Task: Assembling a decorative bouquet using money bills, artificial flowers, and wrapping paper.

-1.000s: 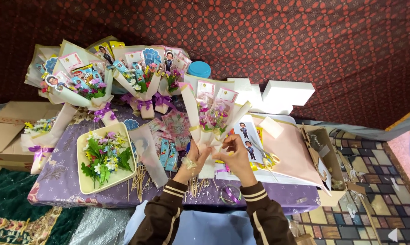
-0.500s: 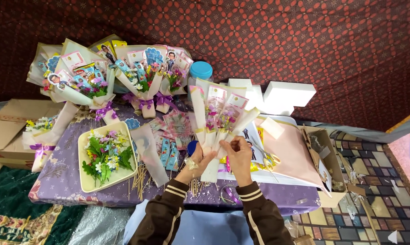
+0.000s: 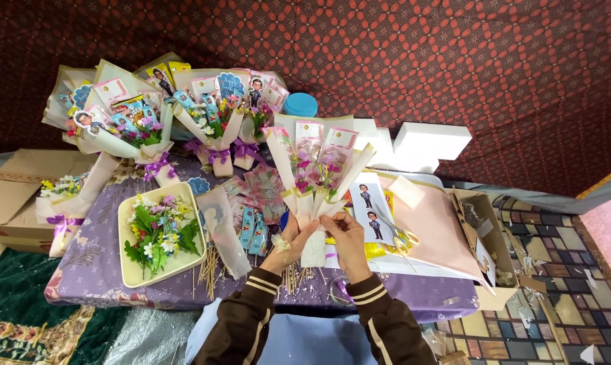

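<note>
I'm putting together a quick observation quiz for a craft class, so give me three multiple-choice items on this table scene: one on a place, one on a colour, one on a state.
1. Where does the tray of loose flowers sit relative to the person's hands?
A. To their left on the table
B. Behind the white blocks
C. On the floor

2. What colour are the ribbon bows on the finished bouquets at the back?
A. Green
B. Purple
C. Orange

3. How is the small bouquet being held?
A. Lying flat on the table
B. Held upright at its base by both hands
C. Held head-down in one hand

Answers: 1 A, the cream tray lies on the purple cloth on the left side. 2 B, the bows tied at the stems are purple. 3 B, the left hand and right hand grip the wrap's lower end with the flowers pointing up.
</note>
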